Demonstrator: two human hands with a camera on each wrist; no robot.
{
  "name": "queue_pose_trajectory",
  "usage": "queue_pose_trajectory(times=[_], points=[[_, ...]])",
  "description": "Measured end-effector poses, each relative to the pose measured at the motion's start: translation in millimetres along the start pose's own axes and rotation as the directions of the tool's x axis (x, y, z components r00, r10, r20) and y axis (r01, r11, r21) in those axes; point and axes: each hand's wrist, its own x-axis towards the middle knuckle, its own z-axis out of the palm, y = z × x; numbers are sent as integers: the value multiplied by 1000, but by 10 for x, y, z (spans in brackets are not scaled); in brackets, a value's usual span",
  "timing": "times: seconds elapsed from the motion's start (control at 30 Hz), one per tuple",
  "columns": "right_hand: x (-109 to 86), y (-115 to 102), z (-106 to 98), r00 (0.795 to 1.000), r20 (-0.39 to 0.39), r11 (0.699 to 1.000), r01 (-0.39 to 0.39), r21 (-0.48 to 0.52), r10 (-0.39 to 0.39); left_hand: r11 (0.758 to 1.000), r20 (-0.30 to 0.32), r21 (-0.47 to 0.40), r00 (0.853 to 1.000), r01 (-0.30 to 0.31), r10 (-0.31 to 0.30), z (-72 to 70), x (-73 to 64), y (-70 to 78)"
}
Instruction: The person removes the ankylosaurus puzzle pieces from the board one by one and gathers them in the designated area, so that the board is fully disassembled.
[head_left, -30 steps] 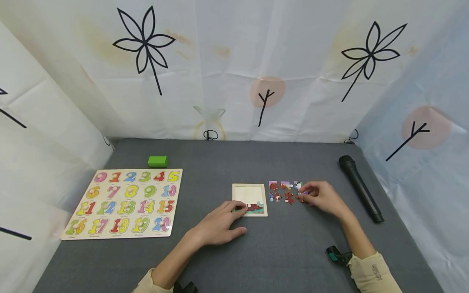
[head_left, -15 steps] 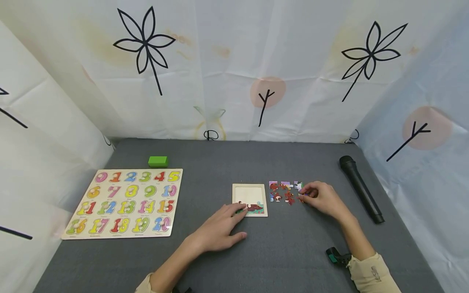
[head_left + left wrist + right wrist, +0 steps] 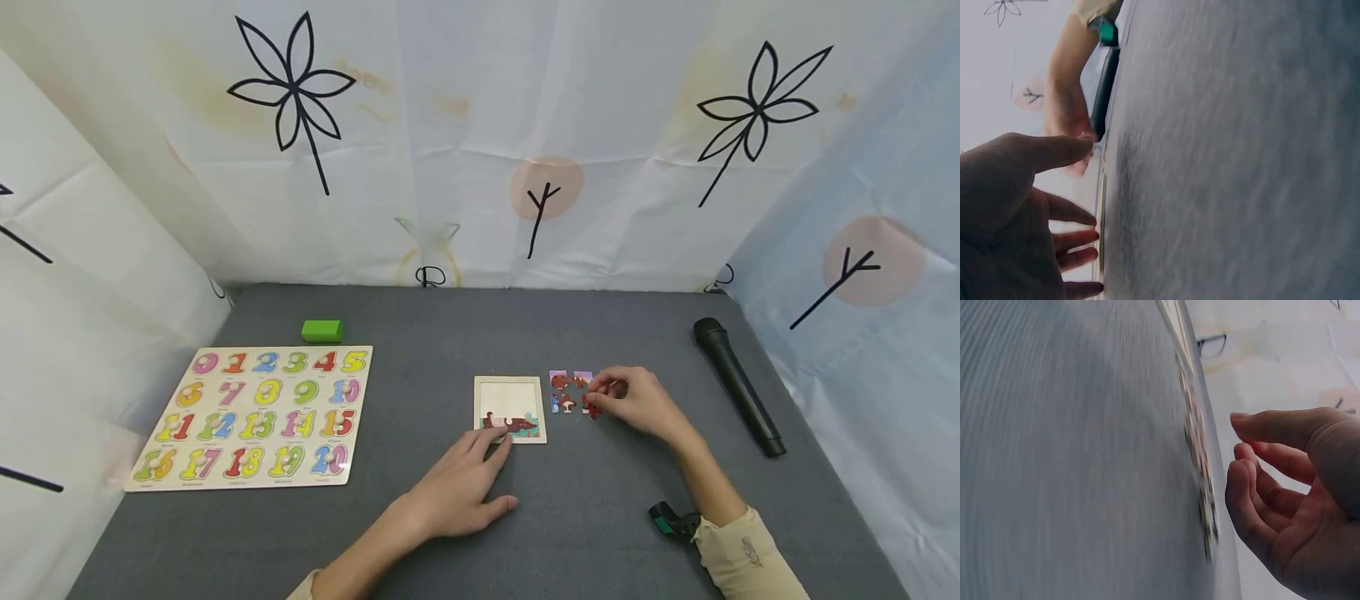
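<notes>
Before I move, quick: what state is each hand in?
Left hand: open, at the near edge of the square, pale wooden puzzle tray.
Right hand: open, loosely curled, nothing visibly held, by the small multicoloured jigsaw pieces.

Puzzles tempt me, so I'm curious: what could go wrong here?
The right hand is over the loose puzzle pieces, which lie close together, so it might nudge some aside. The left hand reaches the near edge of the wooden frame; a push could shift it and jar the pieces inside.
</notes>
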Motion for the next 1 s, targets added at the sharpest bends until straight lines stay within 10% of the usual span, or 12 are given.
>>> queue_pose_trajectory(times=[0.33, 1.0], points=[[371, -367, 446, 972, 201, 979, 87, 186, -125, 998, -25, 35, 998, 57, -57, 65, -20, 160], [922, -622, 836, 800, 552, 970, 152, 191, -234, 996, 43, -58, 997, 71, -69, 25, -4, 138]])
